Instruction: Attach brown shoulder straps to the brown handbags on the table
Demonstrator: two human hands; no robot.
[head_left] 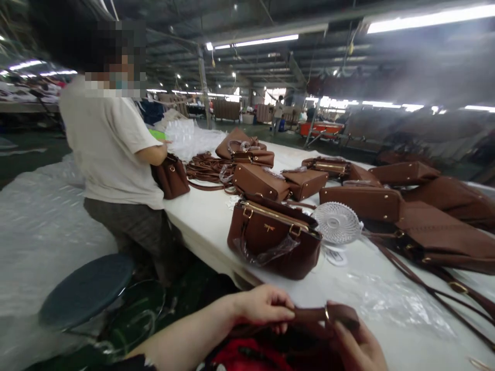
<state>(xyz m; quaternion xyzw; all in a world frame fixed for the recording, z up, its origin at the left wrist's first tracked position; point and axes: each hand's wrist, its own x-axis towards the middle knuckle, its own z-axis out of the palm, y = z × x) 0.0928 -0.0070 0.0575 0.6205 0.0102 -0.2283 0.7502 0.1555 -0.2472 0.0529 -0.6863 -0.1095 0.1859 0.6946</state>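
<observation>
A brown leather strap (309,314) runs between my two hands at the table's near edge. My left hand (266,307) pinches it, thumb pressed along the top. At the strap's buckle, a metal ring, my right hand (353,340) grips a folded-over end; its fingers are partly cut off by the frame. Just beyond my hands, a brown handbag (275,239) stands upright on the white table (209,226), with a gold zip, a dragonfly emblem and plastic-wrapped handles. A clear glass dish (336,222) is beside it on the right.
Several more brown bags (359,202) lie across the table, with a pile of straps (207,167) farther back. A co-worker (112,139) stands at the left by another bag (174,178). A round stool (87,291) is at the lower left. Plastic film (402,304) covers the table's right.
</observation>
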